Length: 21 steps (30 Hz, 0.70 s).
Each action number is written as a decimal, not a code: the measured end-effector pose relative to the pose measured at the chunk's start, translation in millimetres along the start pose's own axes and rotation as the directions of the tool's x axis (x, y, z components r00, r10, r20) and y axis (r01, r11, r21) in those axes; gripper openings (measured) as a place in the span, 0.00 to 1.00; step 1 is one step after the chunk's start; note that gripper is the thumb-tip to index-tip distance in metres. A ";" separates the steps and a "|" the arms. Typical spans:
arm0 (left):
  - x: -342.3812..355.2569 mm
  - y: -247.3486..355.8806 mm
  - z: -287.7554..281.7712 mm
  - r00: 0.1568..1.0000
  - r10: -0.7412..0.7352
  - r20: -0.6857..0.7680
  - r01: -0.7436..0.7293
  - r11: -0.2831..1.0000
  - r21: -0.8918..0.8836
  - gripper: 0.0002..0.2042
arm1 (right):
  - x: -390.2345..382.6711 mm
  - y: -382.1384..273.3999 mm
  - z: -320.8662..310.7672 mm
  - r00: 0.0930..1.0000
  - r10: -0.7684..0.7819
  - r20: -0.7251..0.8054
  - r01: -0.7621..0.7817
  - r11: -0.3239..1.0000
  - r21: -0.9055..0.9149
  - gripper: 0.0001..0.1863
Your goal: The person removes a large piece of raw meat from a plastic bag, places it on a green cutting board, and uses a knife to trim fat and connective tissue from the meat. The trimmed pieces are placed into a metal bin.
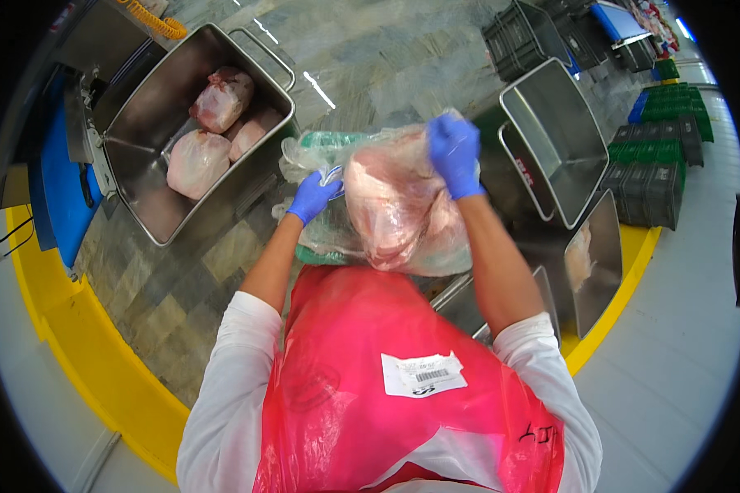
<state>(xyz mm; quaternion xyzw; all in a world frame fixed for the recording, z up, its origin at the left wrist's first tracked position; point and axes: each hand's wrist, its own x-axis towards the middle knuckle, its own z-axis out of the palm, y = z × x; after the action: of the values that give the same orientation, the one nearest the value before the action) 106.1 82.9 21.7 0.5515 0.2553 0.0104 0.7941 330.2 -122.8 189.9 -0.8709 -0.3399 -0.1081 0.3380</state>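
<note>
A large pale-pink cut of meat (386,201) in a clear plastic bag (440,255) lies in front of me, just beyond my apron. My right hand (455,154), in a blue glove and slightly blurred, is closed on the bag at its far right. At the left side of the meat, my blue-gloved left hand (312,199) is closed, with a small white-and-blue strip (330,174) showing at its fingers. What exactly it grips is unclear. More clear plastic with green parts (329,140) spreads around and under the meat.
A steel tub (160,115) with several pieces of meat (199,163) stands at the left. Another steel tub (551,115) is at the right, and a steel bin (604,271) with a pale piece sits nearer. Grey and green crates (645,193) stack beyond. Yellow edging (78,320) borders the floor.
</note>
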 end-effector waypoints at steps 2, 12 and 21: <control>-4.7 -6.8 -5.0 0.981 -0.194 -0.026 0.193 0.936 0.293 0.23 | 14.7 31.1 -26.9 0.951 0.281 -0.126 -0.271 0.958 0.094 0.11; -26.8 14.3 9.0 0.991 -0.119 -0.062 0.116 0.534 0.837 0.17 | -159.6 41.5 -37.7 0.901 0.424 0.090 -0.430 0.901 0.053 0.29; -10.1 8.9 13.4 0.940 -0.073 -0.335 0.015 0.985 -0.172 0.13 | -176.1 27.0 -59.7 0.908 0.417 0.031 -0.415 0.908 -0.060 0.11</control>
<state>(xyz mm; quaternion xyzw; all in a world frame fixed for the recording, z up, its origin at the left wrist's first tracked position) 105.3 71.7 37.0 0.4670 0.3990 0.1088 0.7816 219.3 -268.4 147.0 -0.9339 -0.1509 -0.0239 0.3232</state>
